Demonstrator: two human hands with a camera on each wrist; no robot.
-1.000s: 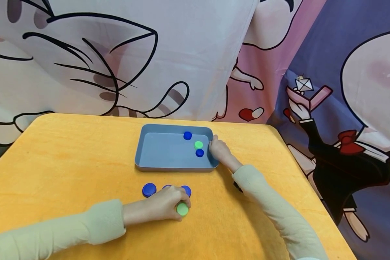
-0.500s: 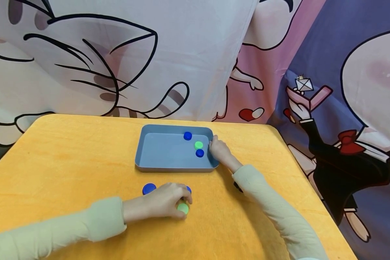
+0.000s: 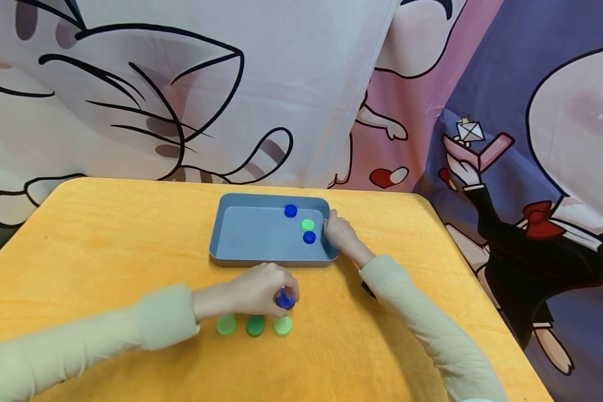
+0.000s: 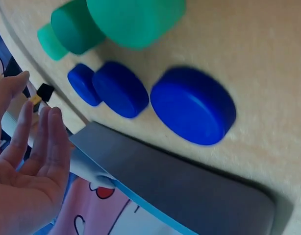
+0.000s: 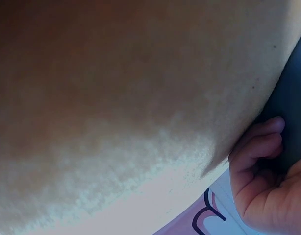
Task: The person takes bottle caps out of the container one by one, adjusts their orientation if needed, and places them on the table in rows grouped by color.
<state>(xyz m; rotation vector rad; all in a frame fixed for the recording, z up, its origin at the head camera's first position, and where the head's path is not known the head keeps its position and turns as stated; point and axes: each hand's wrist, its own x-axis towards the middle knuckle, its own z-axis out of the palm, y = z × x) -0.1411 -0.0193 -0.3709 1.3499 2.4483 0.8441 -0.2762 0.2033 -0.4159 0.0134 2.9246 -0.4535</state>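
Left hand point(image 3: 262, 289) is over the back row, thumb and fingers spread around the right-end blue cap point(image 3: 285, 302) in the head view. Left wrist view shows fingertips clear of it, so no pinch. That cap sits flat on the table point(image 3: 146, 234), just off the tray's near wall, right of the tray's centre. The middle blue cap point(image 4: 121, 90) and left-end blue cap point(image 4: 193, 106) line up beside it. Green row runs in front: left light green cap point(image 3: 226, 324), dark green cap point(image 3: 255, 325), right light green cap point(image 3: 282, 325).

Right hand point(image 3: 340, 231) has curled fingers hooked on the right rim of the tray point(image 3: 251, 231), which lies near the table's far edge.

Step looks like picking up that end cap. I'd drop straight down, pinch opposite sides low, keep the thumb off the right light green cap, and lift enough to clear the tray's near wall. Keep the right-hand hold light; a tug could slide the tray.
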